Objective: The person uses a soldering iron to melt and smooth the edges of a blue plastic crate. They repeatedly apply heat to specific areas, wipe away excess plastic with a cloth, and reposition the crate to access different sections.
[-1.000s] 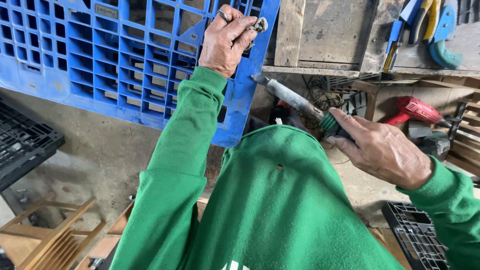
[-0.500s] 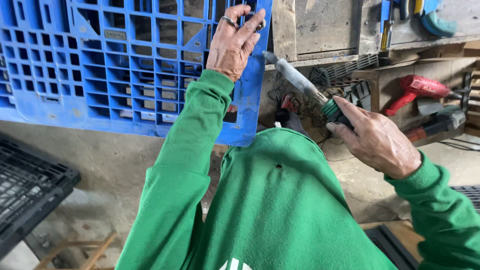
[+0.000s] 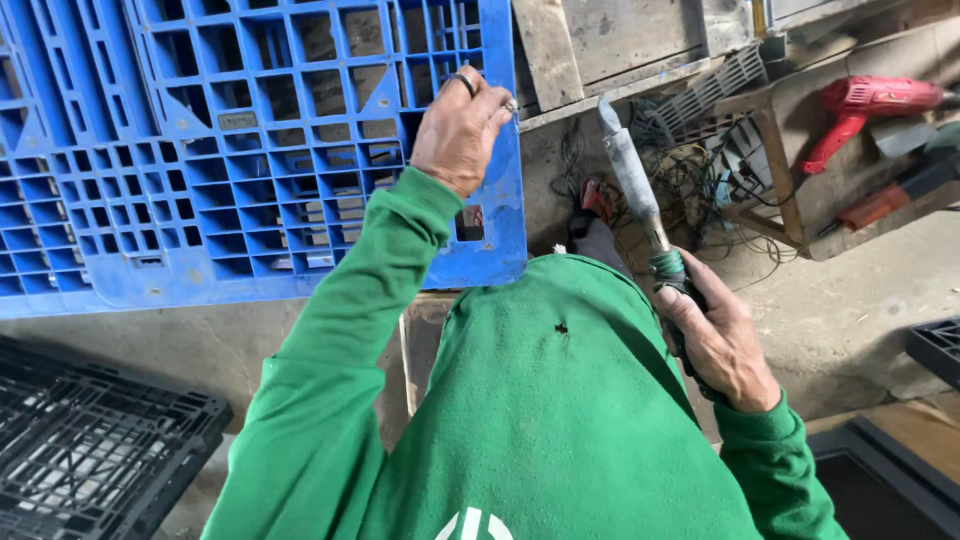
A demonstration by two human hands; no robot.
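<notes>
The left hand (image 3: pixel 462 128) is clenched on the right edge of the blue plastic pallet (image 3: pixel 250 150), fingers curled over the rim near its lower right corner, and holds the pallet tilted up on edge against the wooden boards (image 3: pixel 600 40) behind it. The right hand (image 3: pixel 718 340) is closed around the green-banded grip of a long grey hot-air tool (image 3: pixel 632 170), nozzle pointing up and apart from the pallet, just beside its right edge.

To do this well, as I judge it, the pallet should be held firm so the edge does not rock, and the nozzle brought squarely to the spot by the left fingers without sweeping over them; the tool's tip looks like the kind that gets hot, so the fingers on the rim are the thing to mind.

Around them: a black pallet (image 3: pixel 90 450) lies on the floor at lower left, another black grid (image 3: pixel 935 345) at the right edge. A red power drill (image 3: pixel 860 105) rests on a wooden crate (image 3: pixel 790 160), with tangled wires (image 3: pixel 700 190) between crate and tool. The wires and the green sleeves (image 3: pixel 350 330) crowd the working room
</notes>
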